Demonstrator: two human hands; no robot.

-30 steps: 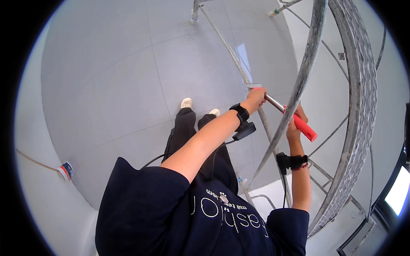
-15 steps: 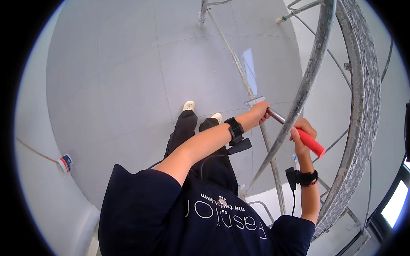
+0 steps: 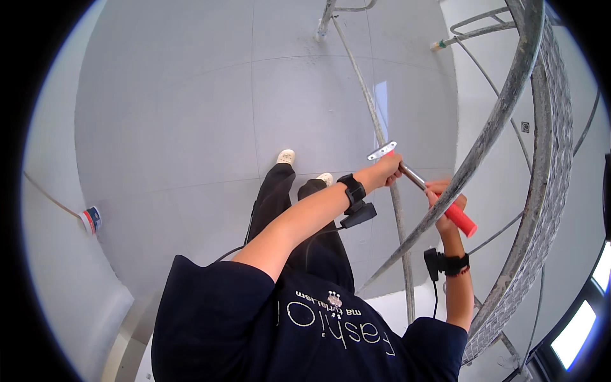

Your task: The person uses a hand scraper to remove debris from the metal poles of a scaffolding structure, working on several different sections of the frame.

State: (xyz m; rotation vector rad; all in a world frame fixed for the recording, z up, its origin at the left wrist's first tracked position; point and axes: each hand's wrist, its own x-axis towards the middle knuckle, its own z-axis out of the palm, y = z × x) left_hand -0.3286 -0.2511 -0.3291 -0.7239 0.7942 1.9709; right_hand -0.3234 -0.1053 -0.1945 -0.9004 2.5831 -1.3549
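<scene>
Head view: a scraper (image 3: 417,179) held aslant above the floor (image 3: 178,127).
The left hand (image 3: 387,170) grips its shaft (image 3: 412,175) beside the metal head (image 3: 382,150); the right hand (image 3: 461,202) wraps round the red handle (image 3: 463,223), where a scaffold pole (image 3: 496,121) crosses in front.

Left arm (image 3: 283,230) stretches rightward, right arm (image 3: 458,299) forward, fingers (image 3: 394,177) curled
</scene>
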